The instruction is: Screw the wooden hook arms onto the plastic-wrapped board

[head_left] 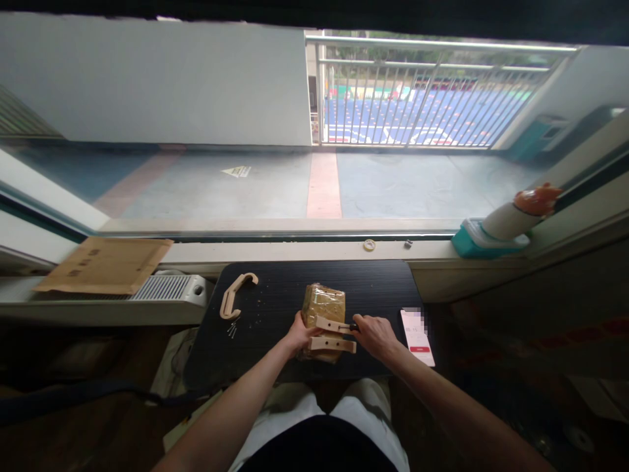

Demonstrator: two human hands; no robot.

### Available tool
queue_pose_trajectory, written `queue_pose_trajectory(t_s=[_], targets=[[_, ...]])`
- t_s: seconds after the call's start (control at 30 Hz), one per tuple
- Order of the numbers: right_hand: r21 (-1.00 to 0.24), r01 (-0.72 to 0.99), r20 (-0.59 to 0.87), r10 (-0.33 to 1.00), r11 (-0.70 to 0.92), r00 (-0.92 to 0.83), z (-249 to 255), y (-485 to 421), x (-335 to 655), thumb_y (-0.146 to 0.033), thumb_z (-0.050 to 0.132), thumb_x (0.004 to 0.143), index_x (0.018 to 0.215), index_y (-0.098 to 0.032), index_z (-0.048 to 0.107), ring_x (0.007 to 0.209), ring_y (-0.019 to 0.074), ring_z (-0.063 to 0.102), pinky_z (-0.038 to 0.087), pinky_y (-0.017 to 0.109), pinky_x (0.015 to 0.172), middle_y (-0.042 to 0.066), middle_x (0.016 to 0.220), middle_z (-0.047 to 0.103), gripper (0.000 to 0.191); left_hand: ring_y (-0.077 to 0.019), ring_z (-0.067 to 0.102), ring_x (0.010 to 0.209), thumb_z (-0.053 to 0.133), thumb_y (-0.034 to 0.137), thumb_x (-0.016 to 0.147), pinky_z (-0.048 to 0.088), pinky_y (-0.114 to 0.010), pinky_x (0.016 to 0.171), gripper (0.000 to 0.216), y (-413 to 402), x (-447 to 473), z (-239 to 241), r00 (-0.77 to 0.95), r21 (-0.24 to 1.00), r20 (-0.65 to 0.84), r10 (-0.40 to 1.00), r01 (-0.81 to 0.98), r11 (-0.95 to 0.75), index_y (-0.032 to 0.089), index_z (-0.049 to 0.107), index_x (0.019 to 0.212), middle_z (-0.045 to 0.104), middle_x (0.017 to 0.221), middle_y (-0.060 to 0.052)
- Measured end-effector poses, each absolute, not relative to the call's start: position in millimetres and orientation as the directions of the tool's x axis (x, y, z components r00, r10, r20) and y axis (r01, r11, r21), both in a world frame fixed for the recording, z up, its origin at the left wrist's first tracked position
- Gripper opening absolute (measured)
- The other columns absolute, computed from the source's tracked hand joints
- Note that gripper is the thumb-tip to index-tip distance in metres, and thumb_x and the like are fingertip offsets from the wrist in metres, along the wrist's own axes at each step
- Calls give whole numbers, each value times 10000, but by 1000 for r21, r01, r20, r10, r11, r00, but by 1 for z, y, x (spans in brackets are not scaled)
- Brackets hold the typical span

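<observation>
Far wooden bar point(328, 324) laid over wrapped block point(324, 303), mid-desk point(373, 288). Its left end seems pinched in the left hand's point(297, 334) grip; dark-handled tool point(354, 327) clasped in the right hand's point(377, 334) grip, shaft meeting the bar. If pushed off-line, the tool could be slipped off the wood and the left hand jabbed; bar could be skidded on slick wrapping. Near wooden bar point(334, 345), close alongside, could be knocked. Hooked wooden piece point(228, 303) and screws point(232, 329) scattered left; phone point(417, 337) placed right, near the forearm.

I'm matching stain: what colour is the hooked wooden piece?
The hooked wooden piece is pale tan; see the head view.
</observation>
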State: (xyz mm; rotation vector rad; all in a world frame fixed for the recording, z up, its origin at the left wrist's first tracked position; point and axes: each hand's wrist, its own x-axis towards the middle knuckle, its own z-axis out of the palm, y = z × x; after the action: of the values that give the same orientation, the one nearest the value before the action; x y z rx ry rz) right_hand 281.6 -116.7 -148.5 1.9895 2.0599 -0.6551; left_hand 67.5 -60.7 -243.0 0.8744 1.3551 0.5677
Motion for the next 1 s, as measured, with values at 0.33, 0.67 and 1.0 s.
queue_pose_trajectory(t_s=[0.33, 0.67, 1.0], targets=[[-140, 910, -385, 825, 391, -414, -150, -121, 283, -96, 347, 895, 1140, -188, 548, 835, 179, 595, 426, 263, 693, 92, 957, 635, 329, -293, 569, 1098, 881, 308, 421, 442, -418, 956, 843, -62, 69, -241, 139, 795, -607, 783, 125, 594, 153, 419, 1108, 582, 1162, -168], [-317, 935, -488, 873, -157, -19, -157, -116, 282, -345, 381, 890, 1094, -286, 635, 946, 186, 616, 417, 267, 743, 25, 1039, 684, 331, -298, 582, 1062, 878, 315, 426, 463, -406, 918, 824, -61, 71, -240, 148, 808, -588, 795, 148, 570, 147, 406, 1080, 581, 1154, -176], [-99, 917, -353, 848, 386, -395, -147, -118, 277, -127, 396, 887, 1088, -189, 561, 844, 201, 604, 442, 276, 664, 102, 968, 628, 267, -300, 565, 1098, 875, 296, 433, 457, -405, 923, 829, -62, 68, -245, 129, 801, -597, 792, 164, 576, 152, 419, 1111, 576, 1176, -167]])
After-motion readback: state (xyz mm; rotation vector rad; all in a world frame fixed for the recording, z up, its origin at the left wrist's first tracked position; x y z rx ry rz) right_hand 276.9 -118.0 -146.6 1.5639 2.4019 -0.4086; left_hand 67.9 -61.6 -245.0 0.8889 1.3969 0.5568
